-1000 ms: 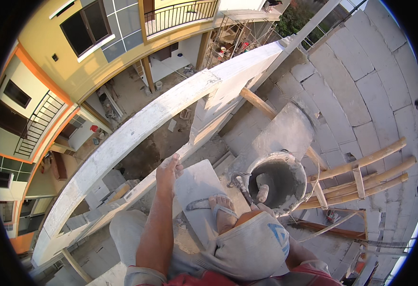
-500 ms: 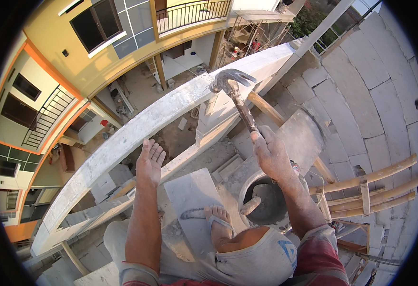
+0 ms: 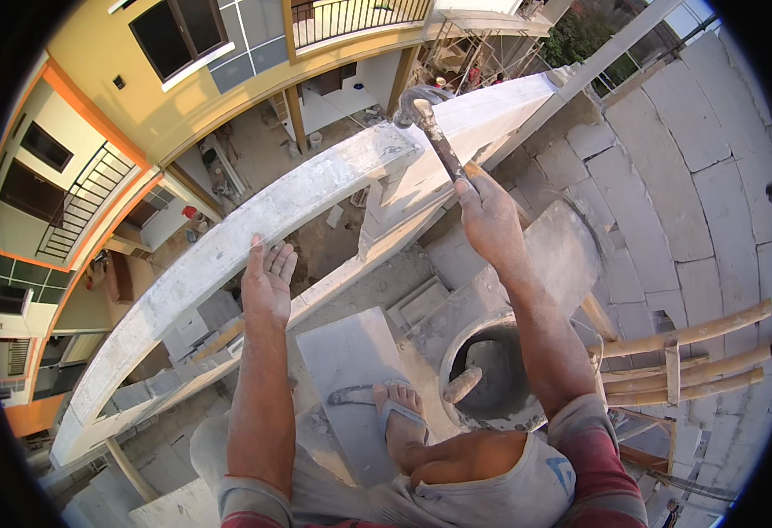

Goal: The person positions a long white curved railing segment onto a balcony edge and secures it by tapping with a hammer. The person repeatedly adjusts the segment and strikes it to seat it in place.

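Note:
My right hand (image 3: pixel 489 216) is wrapped round the handle of a worn claw hammer (image 3: pixel 439 148). The hammer's head is over the far part of a long, curved, whitish wall top (image 3: pixel 227 220); whether it touches the surface I cannot tell. My left hand (image 3: pixel 269 277) is open and empty, palm turned up and fingers apart, at the near edge of the same wall top. Its fingertips overlap that edge in the view, and contact is unclear. The wall's lower inner ledge runs below the hand.
Beside my right forearm stands a round bucket (image 3: pixel 491 414) with grey mortar and a tool handle in it. My sandalled foot (image 3: pixel 402 414) rests on a pale block (image 3: pixel 351 352). Wooden poles (image 3: pixel 685 334) lie at right by a block wall. Beyond the wall top the ground drops away.
My right hand has moved forward and slightly left, carrying the hammer's head farther out over the wall top. My left hand has shifted slightly left and stays open.

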`<state>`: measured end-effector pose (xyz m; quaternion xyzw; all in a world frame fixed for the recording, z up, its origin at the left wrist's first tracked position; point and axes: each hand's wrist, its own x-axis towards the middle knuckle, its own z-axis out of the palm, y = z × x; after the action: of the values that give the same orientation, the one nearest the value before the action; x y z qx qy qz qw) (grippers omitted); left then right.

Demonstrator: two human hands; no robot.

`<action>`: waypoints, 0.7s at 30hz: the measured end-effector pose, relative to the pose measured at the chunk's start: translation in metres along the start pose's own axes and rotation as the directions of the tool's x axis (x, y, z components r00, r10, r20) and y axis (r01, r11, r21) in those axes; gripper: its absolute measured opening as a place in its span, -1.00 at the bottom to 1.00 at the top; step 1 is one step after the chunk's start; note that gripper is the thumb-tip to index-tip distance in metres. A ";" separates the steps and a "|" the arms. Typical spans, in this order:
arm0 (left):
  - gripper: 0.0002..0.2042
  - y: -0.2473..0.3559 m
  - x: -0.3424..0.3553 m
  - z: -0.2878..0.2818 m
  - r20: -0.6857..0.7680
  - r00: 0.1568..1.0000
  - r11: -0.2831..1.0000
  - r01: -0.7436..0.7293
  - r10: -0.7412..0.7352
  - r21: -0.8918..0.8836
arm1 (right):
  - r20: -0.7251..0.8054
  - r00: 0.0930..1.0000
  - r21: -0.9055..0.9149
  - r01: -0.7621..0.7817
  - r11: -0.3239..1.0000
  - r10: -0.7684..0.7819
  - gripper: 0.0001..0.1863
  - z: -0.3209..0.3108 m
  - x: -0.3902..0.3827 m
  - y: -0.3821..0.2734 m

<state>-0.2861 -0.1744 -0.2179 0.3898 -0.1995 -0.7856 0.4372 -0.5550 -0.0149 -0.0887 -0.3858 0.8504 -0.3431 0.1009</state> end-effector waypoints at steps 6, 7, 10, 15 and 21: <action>-0.47 -0.001 0.005 -0.002 -0.005 1.000 1.000 0.007 -0.007 -0.005 | 0.034 0.992 -0.118 -0.119 0.986 0.123 -0.63 0.003 -0.003 0.002; -0.48 -0.001 0.005 -0.003 0.037 0.999 1.000 -0.006 0.006 -0.002 | 0.027 0.993 -0.102 -0.114 0.988 0.117 -0.63 0.003 -0.003 0.003; -0.51 -0.001 0.003 -0.004 0.054 0.998 1.000 -0.019 0.018 0.017 | 0.012 0.994 -0.048 -0.112 0.993 0.113 -0.64 0.001 -0.005 0.008; -0.57 0.001 0.003 -0.002 0.055 0.998 0.999 -0.014 0.012 0.033 | -0.041 0.996 -0.037 -0.078 0.996 0.077 -0.63 0.001 -0.003 0.012; -0.57 0.003 0.002 -0.002 0.056 0.998 0.999 -0.002 0.000 0.033 | -0.010 0.996 -0.066 -0.084 0.994 0.083 -0.63 0.003 -0.004 0.006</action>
<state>-0.2836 -0.1770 -0.2182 0.3749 -0.2248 -0.7926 0.4252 -0.5547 -0.0111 -0.0954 -0.3518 0.8771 -0.3114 0.0992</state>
